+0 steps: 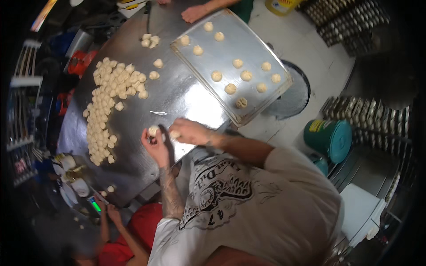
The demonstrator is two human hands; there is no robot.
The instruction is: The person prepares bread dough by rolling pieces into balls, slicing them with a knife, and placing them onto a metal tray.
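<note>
My left hand (154, 147) is closed around a small pale dough ball (153, 130), pinched at the fingertips above the metal table. Close beside it on the right, my right hand (191, 131) is curled over another dough piece (175, 133), partly covered by the fingers. To the left of my hands a large heap of dough balls (104, 103) spreads across the tabletop. A metal baking tray (195, 73) lies at the far right of the table, with several shaped dough pieces (238, 63) spaced over it.
The steel table (133, 166) has a rounded edge. Beyond the tray is another person's hand (192, 13). At lower left, a person in red works beside a scale with a green display (95, 204). A lidded green bucket (329, 138) and stacked metal pans (368, 116) are on the right.
</note>
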